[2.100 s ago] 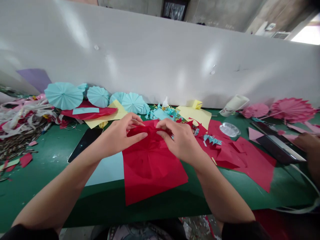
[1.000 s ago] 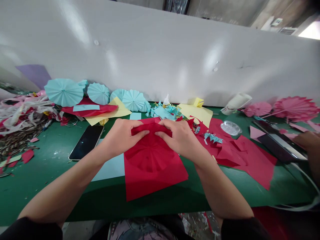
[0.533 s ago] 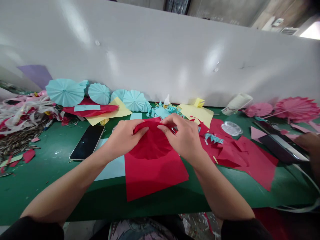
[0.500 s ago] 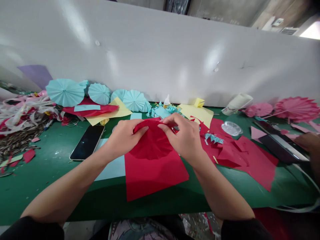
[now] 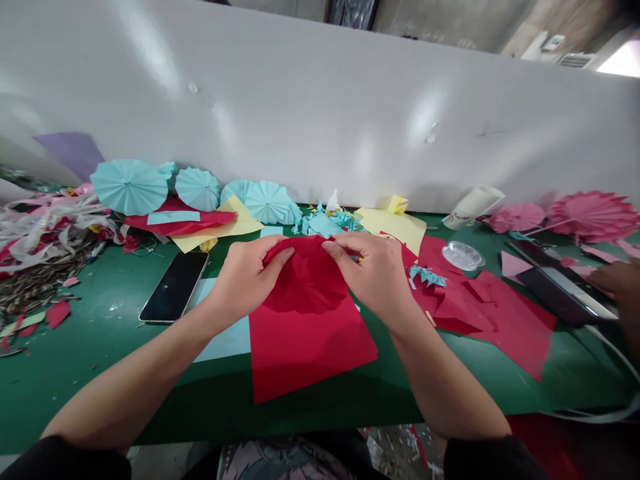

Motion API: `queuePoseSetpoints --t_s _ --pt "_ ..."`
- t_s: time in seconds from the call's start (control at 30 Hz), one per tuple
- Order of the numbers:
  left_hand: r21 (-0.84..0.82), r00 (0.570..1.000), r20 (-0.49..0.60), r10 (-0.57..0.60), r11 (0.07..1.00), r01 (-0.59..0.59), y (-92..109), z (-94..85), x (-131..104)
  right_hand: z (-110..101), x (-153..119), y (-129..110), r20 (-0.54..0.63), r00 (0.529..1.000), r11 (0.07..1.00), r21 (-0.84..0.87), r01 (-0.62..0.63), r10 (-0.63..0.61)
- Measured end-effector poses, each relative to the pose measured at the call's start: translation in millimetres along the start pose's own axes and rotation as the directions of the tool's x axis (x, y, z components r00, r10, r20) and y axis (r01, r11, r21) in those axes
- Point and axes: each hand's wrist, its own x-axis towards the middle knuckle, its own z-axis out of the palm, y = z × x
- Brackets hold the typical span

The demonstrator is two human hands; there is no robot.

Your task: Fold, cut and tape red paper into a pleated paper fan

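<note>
A single camera rides on the person's head and looks forward and down across the green table (image 5: 90, 373), close enough that both forearms enter from the bottom corners. The left hand (image 5: 245, 277) and right hand (image 5: 377, 273) meet just above the picture's middle, on the folded red paper (image 5: 307, 283). The near table edge runs along 6 o'clock; the white partition (image 5: 320, 113) fills the field from 10 to 2 o'clock. A phone (image 5: 175, 287) lies toward 9 o'clock, and another person's hand (image 5: 620, 280) enters at 3 o'clock. The lens is wide, bending the partition's top edge. No second view shares the scene.
</note>
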Motion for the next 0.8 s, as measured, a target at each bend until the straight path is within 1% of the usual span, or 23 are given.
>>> queuePoseSetpoints --t_s 0.13,0.33,0.47,0.63,0.8 --pt "-0.041 1.000 0.030 -0.003 0.999 0.004 0.0 -1.9 0.0 -1.6 0.6 -0.6 -0.018 1.000 1.000 0.011 -0.008 0.009" --pt "-0.060 0.996 0.090 -0.012 0.998 0.018 -0.4 -4.5 2.5 -0.3 -0.1 -0.8 -0.052 0.998 1.000 0.000 -0.023 0.023" --pt "-0.057 0.995 0.105 -0.007 0.998 0.013 0.4 -5.9 2.4 0.9 -0.3 -1.2 -0.066 0.998 1.000 0.007 -0.014 0.014" --pt "-0.043 0.991 0.135 0.003 0.999 0.003 -0.4 -8.0 0.6 3.5 -1.6 -2.9 -0.088 0.994 0.998 0.000 0.068 -0.068" --pt "-0.066 0.997 0.078 -0.004 0.998 0.009 -0.1 -6.5 -1.9 7.4 -4.8 -4.7 -0.059 0.982 0.984 0.012 0.179 -0.178"
